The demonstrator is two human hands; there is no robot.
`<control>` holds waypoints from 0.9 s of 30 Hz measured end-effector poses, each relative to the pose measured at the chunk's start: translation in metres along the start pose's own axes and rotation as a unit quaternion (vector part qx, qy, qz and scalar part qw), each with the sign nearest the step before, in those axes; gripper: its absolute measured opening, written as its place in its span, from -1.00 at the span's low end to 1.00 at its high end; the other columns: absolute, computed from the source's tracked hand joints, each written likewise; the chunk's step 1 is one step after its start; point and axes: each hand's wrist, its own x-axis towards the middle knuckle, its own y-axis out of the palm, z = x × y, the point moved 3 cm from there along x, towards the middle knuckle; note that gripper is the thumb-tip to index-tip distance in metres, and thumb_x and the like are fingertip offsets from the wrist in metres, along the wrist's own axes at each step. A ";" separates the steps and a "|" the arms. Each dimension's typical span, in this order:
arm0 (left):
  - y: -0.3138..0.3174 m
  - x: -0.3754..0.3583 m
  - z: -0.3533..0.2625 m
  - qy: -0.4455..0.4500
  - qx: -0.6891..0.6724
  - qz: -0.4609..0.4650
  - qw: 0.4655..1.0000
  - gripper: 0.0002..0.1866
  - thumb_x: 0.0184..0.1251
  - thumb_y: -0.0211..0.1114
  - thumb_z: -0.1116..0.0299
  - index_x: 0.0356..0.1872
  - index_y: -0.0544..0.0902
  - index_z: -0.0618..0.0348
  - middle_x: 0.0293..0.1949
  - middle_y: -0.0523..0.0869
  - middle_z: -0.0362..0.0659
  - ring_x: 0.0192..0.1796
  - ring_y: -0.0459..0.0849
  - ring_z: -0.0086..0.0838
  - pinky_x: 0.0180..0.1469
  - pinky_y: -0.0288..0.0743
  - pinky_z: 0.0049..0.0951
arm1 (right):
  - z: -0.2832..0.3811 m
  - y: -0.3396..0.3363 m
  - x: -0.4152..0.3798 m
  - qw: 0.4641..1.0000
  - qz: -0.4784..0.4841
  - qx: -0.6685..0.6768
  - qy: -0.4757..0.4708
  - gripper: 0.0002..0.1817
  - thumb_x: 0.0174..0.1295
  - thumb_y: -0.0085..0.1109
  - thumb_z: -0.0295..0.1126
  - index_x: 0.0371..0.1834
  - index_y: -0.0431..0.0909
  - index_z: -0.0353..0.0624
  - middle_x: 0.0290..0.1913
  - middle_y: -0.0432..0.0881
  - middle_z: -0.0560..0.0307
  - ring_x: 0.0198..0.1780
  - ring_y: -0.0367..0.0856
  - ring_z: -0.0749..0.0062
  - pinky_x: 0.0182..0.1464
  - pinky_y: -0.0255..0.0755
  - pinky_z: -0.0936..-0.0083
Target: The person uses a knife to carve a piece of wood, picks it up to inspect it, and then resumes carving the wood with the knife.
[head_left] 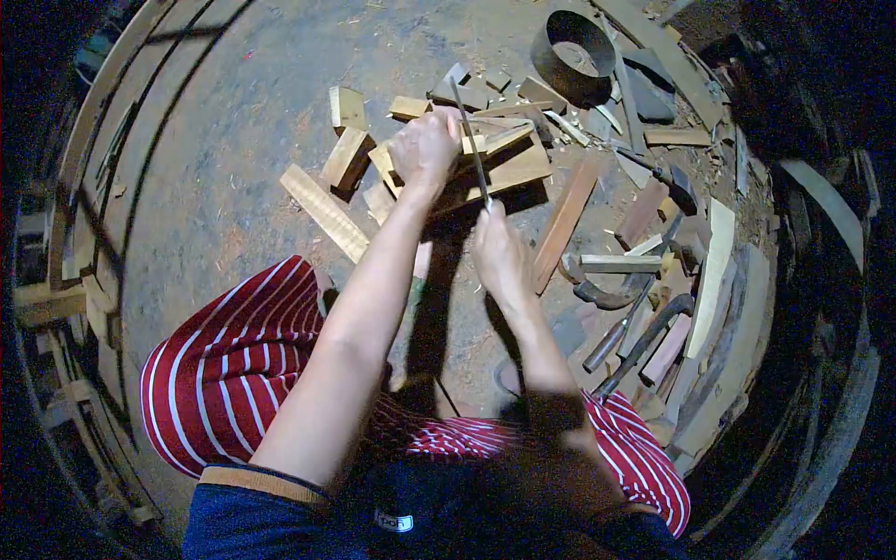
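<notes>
My left hand [427, 147] is closed over a piece of wood at the top of a small stack of wood blocks [523, 168]. What exactly its fingers grip is partly hidden. A long thin dark blade [471, 140] stands up and away from my right hand [499, 247], whose fingers are wrapped round its near end. The blade passes just right of my left hand, beside a short light wood piece [476, 145]. Whether it touches the wood cannot be made out.
A round metal container [574, 56] stands at the upper right. Tools, including a dark curved handle [644, 345], and many wood offcuts lie to the right. A reddish wood strip [567, 219] and a pale strip [325, 213] lie either side of the stack.
</notes>
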 end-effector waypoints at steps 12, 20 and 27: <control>0.000 0.000 0.001 0.016 0.003 -0.029 0.999 -0.67 0.22 0.13 0.10 -0.60 0.69 0.00 -0.60 0.68 -0.04 -0.55 0.70 -0.16 -0.49 0.56 -0.20 | -0.005 0.002 -0.017 1.000 0.003 0.014 -0.004 -0.76 0.39 -0.19 -0.30 -0.12 0.35 -0.27 -0.42 0.61 -0.38 -0.34 0.62 -0.30 -0.30 0.43 -0.16; -0.003 0.001 0.000 0.016 -0.012 -0.036 0.999 -0.64 0.24 0.13 0.08 -0.58 0.71 0.07 -0.59 0.69 0.01 -0.54 0.70 -0.15 -0.48 0.58 -0.19 | 0.012 0.004 0.047 1.000 -0.021 0.008 -0.020 -0.72 0.39 -0.20 -0.25 -0.14 0.35 -0.27 -0.45 0.61 -0.37 -0.34 0.63 -0.30 -0.32 0.45 -0.16; 0.002 -0.001 0.001 0.030 0.009 -0.072 0.997 -0.62 0.24 0.15 0.09 -0.63 0.71 0.08 -0.63 0.68 -0.02 -0.59 0.70 -0.18 -0.55 0.56 -0.24 | -0.006 0.006 -0.007 1.000 0.003 0.001 0.000 -0.74 0.39 -0.19 -0.27 -0.10 0.35 -0.25 -0.52 0.60 -0.33 -0.38 0.63 -0.29 -0.35 0.44 -0.16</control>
